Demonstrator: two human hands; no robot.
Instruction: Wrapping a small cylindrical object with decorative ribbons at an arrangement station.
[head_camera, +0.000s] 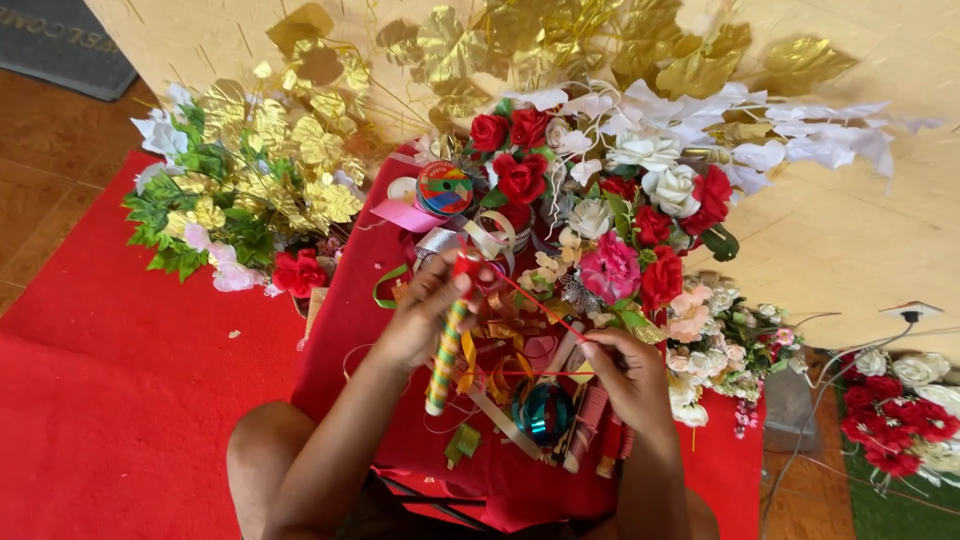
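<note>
Two hands at work over a red-draped desk. Left hand — fingers closed round a striped stick, its top wound in red. Right hand pinches a thin red ribbon, stretched taut up to the stick's top. Best kept tight, each turn lying close against the last. Clutter crowds near: teal ribbon spool below the hands, loose gold ribbons between them, red and white fake flowers just behind — easy snags.
</note>
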